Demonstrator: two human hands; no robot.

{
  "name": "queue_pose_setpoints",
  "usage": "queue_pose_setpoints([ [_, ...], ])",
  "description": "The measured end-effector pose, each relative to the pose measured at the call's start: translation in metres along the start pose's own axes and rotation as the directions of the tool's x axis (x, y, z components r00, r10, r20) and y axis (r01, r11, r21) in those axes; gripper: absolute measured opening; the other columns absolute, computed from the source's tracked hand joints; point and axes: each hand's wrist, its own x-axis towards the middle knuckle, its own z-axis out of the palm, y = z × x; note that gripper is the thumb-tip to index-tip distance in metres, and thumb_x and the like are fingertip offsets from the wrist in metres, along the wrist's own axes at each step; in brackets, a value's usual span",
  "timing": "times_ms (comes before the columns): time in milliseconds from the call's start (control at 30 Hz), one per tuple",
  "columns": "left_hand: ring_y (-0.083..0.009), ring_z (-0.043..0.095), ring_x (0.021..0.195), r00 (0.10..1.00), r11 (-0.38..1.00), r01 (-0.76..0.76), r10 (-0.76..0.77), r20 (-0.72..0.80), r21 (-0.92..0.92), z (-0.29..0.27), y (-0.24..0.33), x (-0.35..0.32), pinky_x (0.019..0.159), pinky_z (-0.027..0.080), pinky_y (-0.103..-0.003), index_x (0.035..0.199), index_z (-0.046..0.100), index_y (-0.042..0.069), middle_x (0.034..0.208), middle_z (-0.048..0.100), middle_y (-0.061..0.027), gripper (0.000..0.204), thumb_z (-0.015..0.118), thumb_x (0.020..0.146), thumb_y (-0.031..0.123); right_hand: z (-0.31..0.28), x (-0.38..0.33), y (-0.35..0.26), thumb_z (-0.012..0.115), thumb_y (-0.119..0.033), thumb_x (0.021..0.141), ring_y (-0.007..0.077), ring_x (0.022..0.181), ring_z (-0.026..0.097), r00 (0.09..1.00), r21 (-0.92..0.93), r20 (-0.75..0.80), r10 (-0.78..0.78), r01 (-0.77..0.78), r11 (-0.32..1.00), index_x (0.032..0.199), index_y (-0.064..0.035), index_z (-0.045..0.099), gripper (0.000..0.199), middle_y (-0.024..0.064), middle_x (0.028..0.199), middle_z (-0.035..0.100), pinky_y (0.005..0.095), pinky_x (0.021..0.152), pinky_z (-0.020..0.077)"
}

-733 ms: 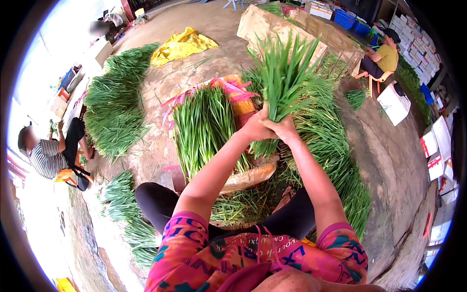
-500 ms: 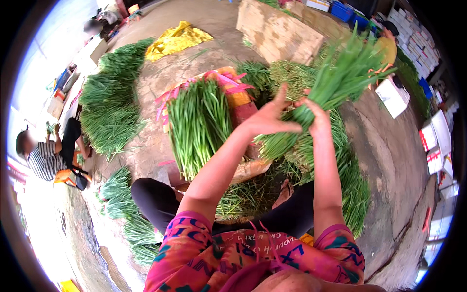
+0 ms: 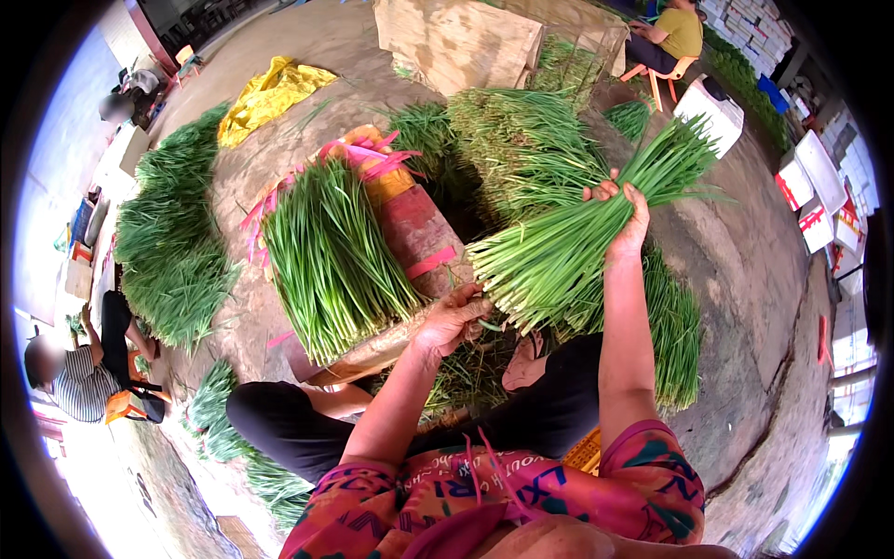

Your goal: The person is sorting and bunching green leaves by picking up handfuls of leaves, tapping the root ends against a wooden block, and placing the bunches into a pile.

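Note:
My right hand [image 3: 628, 219] is wrapped round a thick bunch of green chives [image 3: 568, 252], holding it slanted, leafy tips up to the right and pale cut ends down to the left. My left hand [image 3: 453, 318] is closed just beside those cut ends, its fingers bent together. A short green strand shows by its fingertips; what the fingers hold is not clear. Left of the bunch, a neat stack of chives [image 3: 335, 261] lies on a low bench [image 3: 419, 228] with pink ribbons [image 3: 372, 158] at its far end.
A large chive pile [image 3: 521, 149] lies beyond my right hand, more [image 3: 675, 326] beside my right leg. Chive heaps [image 3: 177, 224] line the left floor, near a yellow sheet [image 3: 270, 98]. A wooden board [image 3: 456, 42] stands behind. People sit at far left and far right.
My left hand has left the middle of the bunch and come down and left to its cut ends, its spread fingers now closed. The bunch has tilted flatter. The view has shifted right.

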Motion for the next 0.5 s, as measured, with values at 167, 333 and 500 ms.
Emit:
queue_pose_setpoints([
  [167, -0.0058, 0.030, 0.039, 0.993, 0.994, -0.076, 0.068, -0.098, -0.084, -0.010, 0.002, -0.010, 0.037, 0.024, -0.019, 0.093, 0.055, 0.005, 0.052, 0.039, 0.0042, 0.015, 0.048, 0.088, 0.017, -0.001, 0.006, -0.010, 0.059, -0.019, 0.072, 0.0156, 0.064, 0.047, 0.999, -0.019, -0.017, -0.033, 0.033, 0.999, 0.095, -0.0045, 0.050, 0.029, 0.0018, 0.069, 0.046, 0.0402, 0.082, 0.0399],
  [333, -0.0053, 0.024, 0.036, 0.998, 0.974, 0.046, -0.055, -0.035, -0.222, -0.038, -0.017, -0.053, 0.032, 0.017, -0.021, 0.090, 0.056, 0.003, 0.049, 0.031, 0.0055, 0.019, 0.044, 0.089, 0.017, -0.013, 0.011, -0.027, 0.059, -0.018, 0.072, 0.0157, 0.064, 0.046, 0.997, 0.026, -0.048, -0.060, 0.062, 0.998, 0.095, -0.0033, 0.049, 0.029, 0.0018, 0.068, 0.045, 0.0398, 0.081, 0.0408],
  [500, -0.0044, 0.032, 0.046, 0.929, 0.932, 0.350, -0.358, -0.096, -0.096, -0.069, -0.070, -0.089, 0.035, 0.024, -0.020, 0.094, 0.053, -0.002, 0.059, 0.035, 0.0020, 0.020, 0.047, 0.086, 0.015, -0.018, 0.008, -0.033, 0.059, -0.018, 0.072, 0.0159, 0.065, 0.046, 0.996, 0.007, -0.070, -0.058, 0.058, 0.998, 0.096, -0.0030, 0.049, 0.030, 0.0018, 0.070, 0.044, 0.0393, 0.082, 0.0401],
])
